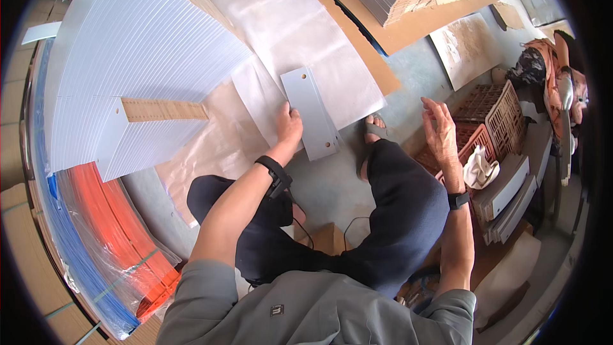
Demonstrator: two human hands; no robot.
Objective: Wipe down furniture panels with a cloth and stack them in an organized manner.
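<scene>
My left hand point(289, 126) is closed on the left long edge of a light grey flat panel point(311, 112). The panel is narrow, with a small hole near each end, and lies tilted over pale sheeting point(290, 29) in front of me. My right hand point(439, 133) is raised on the right, fingers apart and holding nothing, near the reddish plastic crates point(469, 144). To the left of my left hand stands a tall stack of similar grey panels point(147, 38), with a shorter stack point(153, 137) against it.
Orange strips point(118, 223) in clear plastic and blue strips point(80, 249) lie at the left. A black bar point(354, 16) with blue ends rests on brown board ahead. Grey panels point(511, 191) and a white cloth point(480, 167) sit at the right. A sandalled foot point(375, 129) is ahead.
</scene>
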